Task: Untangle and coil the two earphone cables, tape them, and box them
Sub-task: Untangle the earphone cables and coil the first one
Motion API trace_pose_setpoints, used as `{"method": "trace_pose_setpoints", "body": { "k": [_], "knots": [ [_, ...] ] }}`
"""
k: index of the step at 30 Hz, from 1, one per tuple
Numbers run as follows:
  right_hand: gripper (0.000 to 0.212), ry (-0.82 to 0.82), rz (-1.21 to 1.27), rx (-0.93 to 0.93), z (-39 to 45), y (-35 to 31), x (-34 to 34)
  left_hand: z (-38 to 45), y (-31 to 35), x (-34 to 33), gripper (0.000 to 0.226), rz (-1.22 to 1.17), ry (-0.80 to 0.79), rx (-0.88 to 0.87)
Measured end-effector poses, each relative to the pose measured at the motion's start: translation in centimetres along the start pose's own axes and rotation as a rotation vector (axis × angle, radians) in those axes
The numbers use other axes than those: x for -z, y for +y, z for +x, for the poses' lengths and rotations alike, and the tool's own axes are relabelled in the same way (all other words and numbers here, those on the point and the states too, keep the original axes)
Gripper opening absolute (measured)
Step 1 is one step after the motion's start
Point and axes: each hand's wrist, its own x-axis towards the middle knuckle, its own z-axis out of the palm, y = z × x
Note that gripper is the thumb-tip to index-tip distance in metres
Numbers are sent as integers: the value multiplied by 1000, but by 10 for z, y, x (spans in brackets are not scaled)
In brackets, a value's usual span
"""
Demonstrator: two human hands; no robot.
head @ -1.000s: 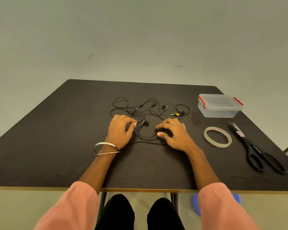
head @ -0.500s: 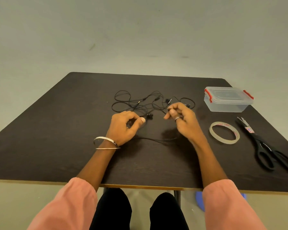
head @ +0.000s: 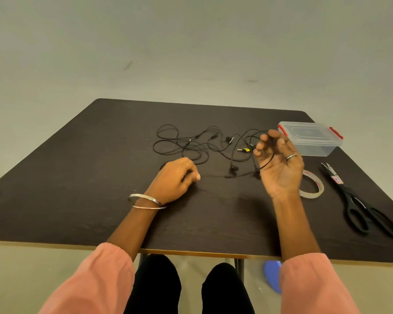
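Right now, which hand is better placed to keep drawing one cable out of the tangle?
Right. The right hand is raised and already pinches a thin black earphone cable; the left hand rests low beside the tangled black cables.

The near part of the table (head: 77, 200) in front of the hands is bare, and so is its whole left side. On the right, the tape roll (head: 313, 189), scissors (head: 361, 207) and box (head: 311, 138) stand close together. The tangled cables (head: 191, 146) lie across the middle.
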Motion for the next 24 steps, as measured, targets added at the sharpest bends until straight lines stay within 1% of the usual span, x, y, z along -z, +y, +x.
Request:
{"method": "trace_pose_setpoints", "body": {
  "k": [3, 4, 5, 6, 8, 10, 11, 12, 14, 16, 17, 18, 20, 22, 24],
  "knots": [
    [30, 16, -41, 35, -1, 0, 4, -3, -2, 4, 13, -107, 297, 122],
    [34, 27, -92, 54, -1, 1, 6, -4, -2, 6, 14, -135, 394, 154],
    [37, 42, -194, 78, 0, 3, 7, -4, -3, 8, 13, -152, 481, 184],
    [40, 62, -368, 109, -1, 6, 8, -5, -2, 10, 13, -157, 557, 214],
    [38, 89, -868, 217, -1, 15, 11, -6, -2, 13, 13, -136, 692, 270],
    [29, -14, -1329, 410, -4, 25, 13, -7, -2, 16, 13, -98, 801, 313],
    [23, -69, -1478, 507, -6, 29, 14, -8, -2, 18, 13, -95, 839, 321],
    [19, -79, -1568, 563, -8, 31, 12, -8, -2, 19, 13, -106, 861, 317],
    [13, 36, -1652, 583, -11, 32, 9, -8, -3, 20, 14, -120, 848, 290],
    [13, 174, -1725, 527, -13, 28, 8, -7, -5, 18, 14, -21, 788, 258],
    [15, 193, -1760, 481, -13, 25, 10, -7, -6, 16, 14, 32, 763, 243],
    [18, 162, -1779, 431, -13, 23, 11, -6, -6, 15, 15, 57, 747, 228],
    [34, -10, -1770, 378, -15, 23, 7, -6, -4, 14, 16, 40, 731, 188],
    [47, -202, -1772, 430, -20, 29, -2, -7, 0, 15, 15, -16, 714, 128],
    [51, -361, -1853, 542, -24, 38, -13, -7, 4, 14, 13, -74, 682, 54]
  ]
}}
